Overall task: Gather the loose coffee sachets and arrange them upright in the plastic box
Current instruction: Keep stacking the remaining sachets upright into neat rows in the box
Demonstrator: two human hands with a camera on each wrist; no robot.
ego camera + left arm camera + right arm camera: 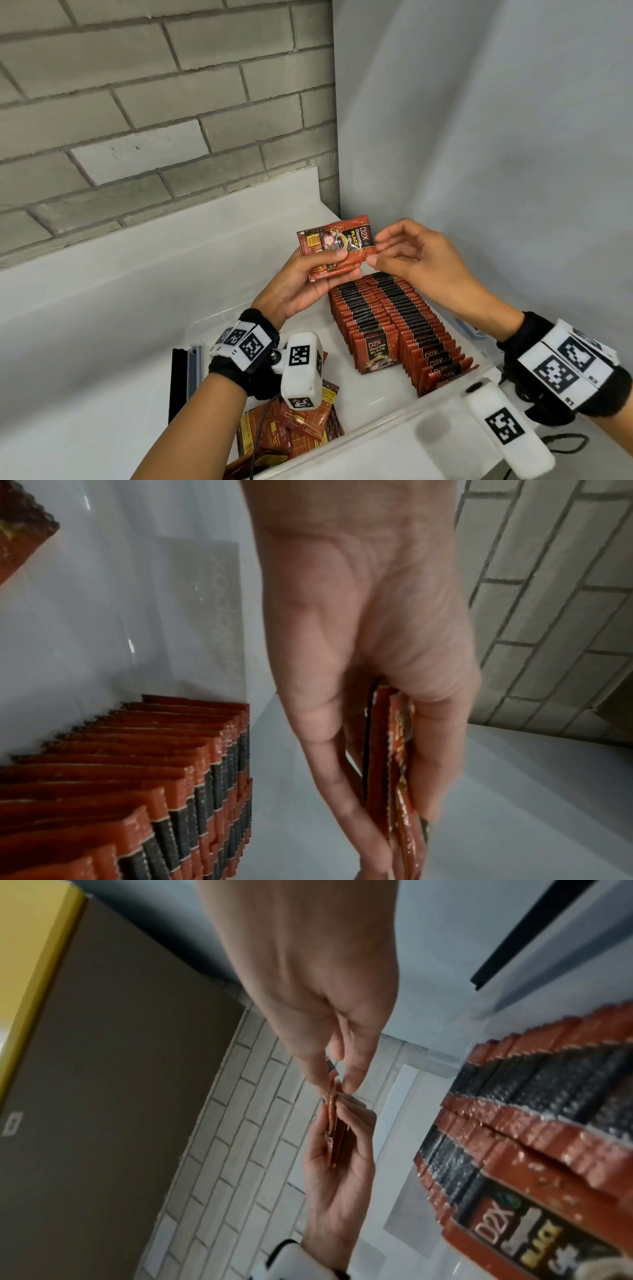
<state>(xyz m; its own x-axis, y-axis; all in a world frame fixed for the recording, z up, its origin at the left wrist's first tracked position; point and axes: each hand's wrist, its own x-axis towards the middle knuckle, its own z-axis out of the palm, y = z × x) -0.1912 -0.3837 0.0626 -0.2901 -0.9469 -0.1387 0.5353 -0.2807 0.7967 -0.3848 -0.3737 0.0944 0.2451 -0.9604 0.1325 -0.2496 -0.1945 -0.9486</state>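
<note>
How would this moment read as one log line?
left hand: holds sachets | right hand: pinches their edge | box: rows upright

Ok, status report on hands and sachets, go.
Left hand holds a few sachets above the box. Right hand pinches their right edge. Two upright rows in the box; loose pile left. Nothing blocking.

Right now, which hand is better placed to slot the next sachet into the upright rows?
The right hand. It pinches the top sachet of the stack the left hand holds, and hangs directly above the upright rows in the plastic box. The left hand's grip is occupied holding the stack.
</note>
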